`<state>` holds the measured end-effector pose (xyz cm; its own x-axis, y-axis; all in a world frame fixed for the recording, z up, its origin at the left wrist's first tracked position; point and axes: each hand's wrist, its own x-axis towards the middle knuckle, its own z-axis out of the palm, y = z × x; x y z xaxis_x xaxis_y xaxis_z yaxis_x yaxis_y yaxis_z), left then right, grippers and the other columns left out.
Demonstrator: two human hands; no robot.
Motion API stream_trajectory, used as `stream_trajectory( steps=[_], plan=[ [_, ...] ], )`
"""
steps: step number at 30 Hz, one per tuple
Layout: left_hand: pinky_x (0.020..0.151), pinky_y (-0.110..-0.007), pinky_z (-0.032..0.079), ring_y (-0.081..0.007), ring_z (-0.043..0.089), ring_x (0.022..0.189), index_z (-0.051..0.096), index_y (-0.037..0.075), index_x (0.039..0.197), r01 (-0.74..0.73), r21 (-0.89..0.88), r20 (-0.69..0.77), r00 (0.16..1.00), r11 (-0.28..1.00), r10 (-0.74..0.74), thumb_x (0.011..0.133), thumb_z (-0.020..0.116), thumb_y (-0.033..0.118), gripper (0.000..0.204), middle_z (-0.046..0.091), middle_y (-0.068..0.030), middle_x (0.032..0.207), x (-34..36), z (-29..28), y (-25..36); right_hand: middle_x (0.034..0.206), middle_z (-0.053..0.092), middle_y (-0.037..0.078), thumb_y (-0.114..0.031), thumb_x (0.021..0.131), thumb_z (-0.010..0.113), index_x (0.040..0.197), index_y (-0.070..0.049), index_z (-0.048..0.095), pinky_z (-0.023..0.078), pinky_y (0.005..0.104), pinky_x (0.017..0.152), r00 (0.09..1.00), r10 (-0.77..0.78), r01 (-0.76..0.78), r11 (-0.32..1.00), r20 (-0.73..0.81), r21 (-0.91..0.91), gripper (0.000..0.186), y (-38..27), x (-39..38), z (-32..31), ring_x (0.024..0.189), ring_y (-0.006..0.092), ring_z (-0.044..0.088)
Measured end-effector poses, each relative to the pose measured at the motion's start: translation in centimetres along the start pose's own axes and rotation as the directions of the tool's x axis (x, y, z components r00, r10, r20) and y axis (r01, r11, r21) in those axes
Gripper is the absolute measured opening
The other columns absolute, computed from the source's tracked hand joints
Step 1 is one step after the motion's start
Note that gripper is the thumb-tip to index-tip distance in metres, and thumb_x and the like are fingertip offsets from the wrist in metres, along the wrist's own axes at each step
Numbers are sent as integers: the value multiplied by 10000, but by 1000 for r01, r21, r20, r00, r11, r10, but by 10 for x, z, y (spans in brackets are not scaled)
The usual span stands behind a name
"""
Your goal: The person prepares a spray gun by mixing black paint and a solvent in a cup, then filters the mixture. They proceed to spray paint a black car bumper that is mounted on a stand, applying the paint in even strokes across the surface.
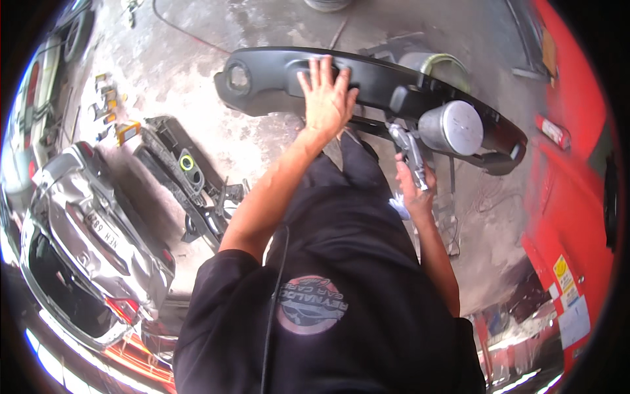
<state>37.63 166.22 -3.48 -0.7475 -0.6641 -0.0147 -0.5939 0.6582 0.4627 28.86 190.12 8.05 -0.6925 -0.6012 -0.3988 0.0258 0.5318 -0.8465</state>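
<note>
A long black plastic bumper (pixel 262 72) lies across the upper middle, in front of my legs. My left hand (pixel 325 98) rests on it with fingers spread and stretched out over its face. My right hand (pixel 417 184) is wrapped round the metal body of a spray gun (pixel 403 141), which has a large grey cylindrical cup (pixel 453 128) at the right, over the bumper's lower part. Behind the bumper a round container (pixel 446 65) with a pale rim is partly hidden.
Dented silver car body panels (pixel 98 243) lie at the left, beside dark trim parts (pixel 170 164) and small boxes (pixel 128 134) on the concrete floor (pixel 190 72). A hose (pixel 190 36) runs at the top. Red panels (pixel 571 217) and a red cylinder (pixel 551 131) are at the right.
</note>
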Motion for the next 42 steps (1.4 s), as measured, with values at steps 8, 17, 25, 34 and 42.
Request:
stream_trajectory(
  steps=[8,17,25,34,42],
  plan=[
    [934,-461,562,-350,685,1076,699,25,1186,-162,-332,225,943,929,245,961,689,189,278,696,-152,1086,-92,-50,-22,797,672,40,-160,994,670,1151,-18,724,482,289,559,1000,-1,1,1000,12,8,218,-6,-17,24,630,108,617],
    [908,-529,560,-420,718,1055,720,63,1174,132,-266,698,709,955,97,978,644,295,313,757,-218,1050,-215,-51,-126,755,647,16,-162,1015,652,1162,-25,712,441,250,558,996,-83,85,995,44,-44,210,-34,-55,90,612,71,569],
    [933,-517,563,-415,728,1038,749,52,1087,284,-164,700,708,945,-91,1007,607,325,317,765,-213,1045,-267,-21,-226,735,650,15,-186,1032,672,1100,-15,742,440,244,546,992,-121,125,985,37,-119,197,-45,-93,137,607,69,578],
    [764,-556,556,-474,713,818,735,18,888,364,-191,558,804,911,-205,982,586,309,340,721,-271,825,-381,5,-297,692,630,71,-233,1033,673,1095,2,687,485,356,580,996,-29,45,978,84,-204,243,-25,-117,157,593,177,624],
    [863,-503,583,-410,738,972,759,122,1161,513,-137,597,725,847,-343,931,663,309,311,773,-210,1036,-462,28,-292,756,666,189,-185,1020,668,1120,23,670,516,462,650,970,-216,236,943,111,-235,231,15,-153,159,680,413,671]
  ],
)
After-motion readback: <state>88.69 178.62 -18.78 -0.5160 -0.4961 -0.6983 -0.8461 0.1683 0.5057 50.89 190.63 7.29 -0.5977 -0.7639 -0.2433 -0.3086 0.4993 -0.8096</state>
